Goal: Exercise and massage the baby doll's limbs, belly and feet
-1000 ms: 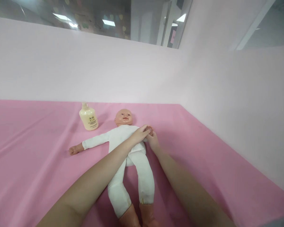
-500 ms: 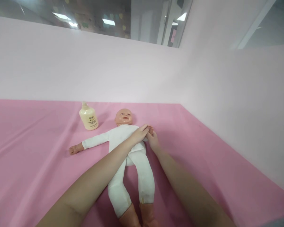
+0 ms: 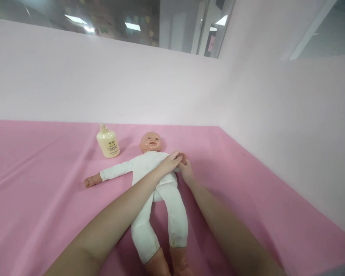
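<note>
A baby doll (image 3: pixel 168 195) with a white cloth body lies on its back, head toward the wall and feet toward me. My left hand (image 3: pixel 170 161) reaches across its chest, fingers closed on the doll's hand at the right side of the picture. From the other side my right hand (image 3: pixel 186 170) closes on that same doll's hand (image 3: pixel 184 157), which shows only in part between my fingers. The doll's other arm (image 3: pixel 116 170) stretches out to the left, touched by neither hand.
A pale yellow lotion bottle (image 3: pixel 108 143) stands left of the doll's head. Under everything lies a pink cover (image 3: pixel 46 165) with a few creases. White walls (image 3: pixel 117 84) rise at the back and right, with a window (image 3: pixel 112 23) above.
</note>
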Tool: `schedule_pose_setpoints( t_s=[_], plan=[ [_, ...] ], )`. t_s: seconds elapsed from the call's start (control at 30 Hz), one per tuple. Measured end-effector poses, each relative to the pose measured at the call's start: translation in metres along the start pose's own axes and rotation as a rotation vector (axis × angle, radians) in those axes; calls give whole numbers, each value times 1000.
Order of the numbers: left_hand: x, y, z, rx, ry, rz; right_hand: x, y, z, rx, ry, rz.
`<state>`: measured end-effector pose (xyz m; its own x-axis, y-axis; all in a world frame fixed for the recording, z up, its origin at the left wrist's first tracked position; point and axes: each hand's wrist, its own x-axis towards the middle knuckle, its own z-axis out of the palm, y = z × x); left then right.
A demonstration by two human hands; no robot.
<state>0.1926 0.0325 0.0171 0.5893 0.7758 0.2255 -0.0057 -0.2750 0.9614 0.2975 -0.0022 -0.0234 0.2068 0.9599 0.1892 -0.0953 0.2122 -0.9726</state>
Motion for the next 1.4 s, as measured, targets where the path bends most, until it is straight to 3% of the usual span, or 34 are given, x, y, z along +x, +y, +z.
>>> schedule_pose_setpoints(
  t_s=[1.4],
  plan=[
    [-2,3,0,-17,9,-41,2,-1,0,59,-52,-77]
  ],
)
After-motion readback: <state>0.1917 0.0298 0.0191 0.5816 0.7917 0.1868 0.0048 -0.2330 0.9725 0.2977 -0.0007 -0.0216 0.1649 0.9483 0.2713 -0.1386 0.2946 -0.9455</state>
